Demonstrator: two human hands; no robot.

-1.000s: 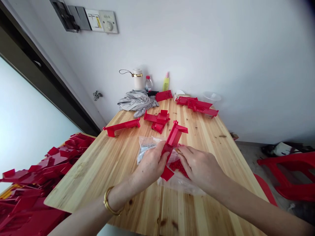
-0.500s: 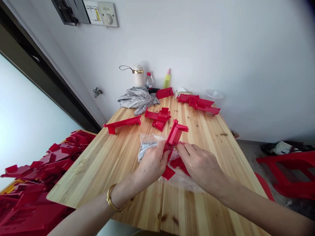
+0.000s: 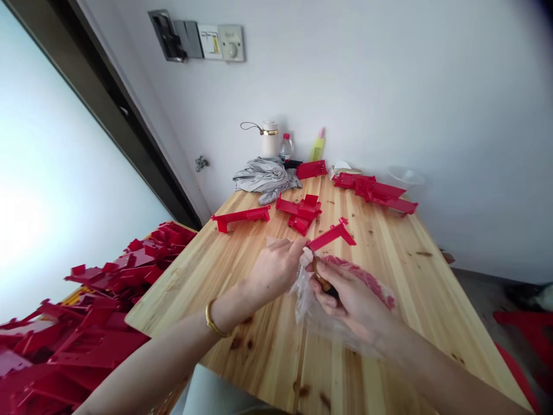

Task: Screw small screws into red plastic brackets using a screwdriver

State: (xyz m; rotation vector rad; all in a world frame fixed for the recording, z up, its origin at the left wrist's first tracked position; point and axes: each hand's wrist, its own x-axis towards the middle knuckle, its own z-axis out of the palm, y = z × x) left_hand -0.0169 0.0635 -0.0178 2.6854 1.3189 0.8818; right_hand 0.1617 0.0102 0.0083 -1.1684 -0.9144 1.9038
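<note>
"Where does this view look from?"
"A head-worn camera, above the near end of the table [image 3: 194, 276], facing forward and down."
"How near?"
"Close behind the left hand [image 3: 276, 268] and right hand [image 3: 352, 297], reaching to the far wall [image 3: 345, 75], with a dark frame [image 3: 103, 95] at left."

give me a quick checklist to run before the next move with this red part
1. Left hand gripping the red part: ok, fingers at its near end.
2. Right hand gripping the tool: ok, around its brownish handle.
3. Tool tip properly seated against the part: cannot tell, too small and partly hidden.
4. Space below the hands free of clutter: not ok, a plastic bag lies there.
5. Bottle upright at the back: ok.
</note>
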